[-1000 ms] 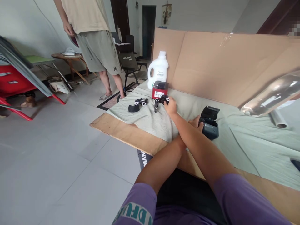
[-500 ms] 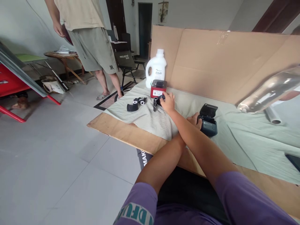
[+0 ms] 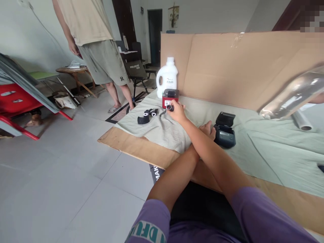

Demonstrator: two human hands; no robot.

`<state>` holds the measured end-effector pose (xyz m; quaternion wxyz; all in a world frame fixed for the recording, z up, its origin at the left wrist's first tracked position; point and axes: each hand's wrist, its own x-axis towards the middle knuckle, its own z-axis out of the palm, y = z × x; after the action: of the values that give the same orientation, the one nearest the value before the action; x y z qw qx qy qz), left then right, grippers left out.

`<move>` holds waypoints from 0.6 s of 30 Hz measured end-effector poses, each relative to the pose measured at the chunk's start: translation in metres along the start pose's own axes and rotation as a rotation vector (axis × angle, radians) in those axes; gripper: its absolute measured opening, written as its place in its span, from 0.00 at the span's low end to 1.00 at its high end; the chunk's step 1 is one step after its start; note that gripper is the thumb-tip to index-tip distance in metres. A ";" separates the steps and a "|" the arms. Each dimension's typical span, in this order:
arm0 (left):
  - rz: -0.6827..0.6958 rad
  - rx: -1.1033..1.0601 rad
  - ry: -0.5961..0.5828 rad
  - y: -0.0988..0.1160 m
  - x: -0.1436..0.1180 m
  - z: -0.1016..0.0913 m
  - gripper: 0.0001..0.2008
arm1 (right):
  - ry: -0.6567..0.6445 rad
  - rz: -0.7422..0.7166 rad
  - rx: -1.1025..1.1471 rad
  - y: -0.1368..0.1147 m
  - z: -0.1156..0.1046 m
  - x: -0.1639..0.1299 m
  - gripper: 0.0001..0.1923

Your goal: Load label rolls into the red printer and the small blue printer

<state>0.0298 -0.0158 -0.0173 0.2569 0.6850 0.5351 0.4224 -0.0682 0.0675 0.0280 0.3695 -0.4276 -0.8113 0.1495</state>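
My arms cross, the right forearm lying over the left. My right hand (image 3: 179, 112) is closed round a small black cylindrical piece (image 3: 169, 108), its round end facing left, in front of a red box with a dark top (image 3: 167, 95). My left hand (image 3: 208, 129) is at the left side of a dark boxy device with a raised lid (image 3: 225, 135), like a small label printer. Its fingers look apart; whether they touch the device I cannot tell. Left of my right hand lie a curved black piece (image 3: 143, 120) and small black-and-white rolls (image 3: 153, 112).
A white jug-shaped bottle (image 3: 169, 77) stands behind the red box. A cardboard sheet (image 3: 227, 64) closes off the table's back. On the right are a clear inflated bag (image 3: 291, 94) and a grey tube (image 3: 302, 121). Another person (image 3: 101, 60) stands beyond the table at left.
My right hand has lifted and turned the black piece, so its round end now shows. My left hand stays beside the device, shifted slightly. The view has moved slightly.
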 end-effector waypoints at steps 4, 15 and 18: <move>0.113 0.066 -0.004 0.011 -0.005 0.003 0.27 | -0.042 0.031 0.530 -0.013 -0.037 -0.028 0.19; 0.042 -0.412 0.327 0.019 -0.001 -0.020 0.28 | -0.016 -0.230 0.280 0.045 -0.216 -0.104 0.12; 0.139 -0.525 0.299 0.016 -0.002 -0.022 0.40 | -0.107 -0.200 0.184 0.059 -0.234 -0.105 0.12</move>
<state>0.0193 -0.0245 0.0057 0.3139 0.5602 0.3916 0.6590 0.1743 0.0007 0.1058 0.3767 -0.3004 -0.8511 0.2084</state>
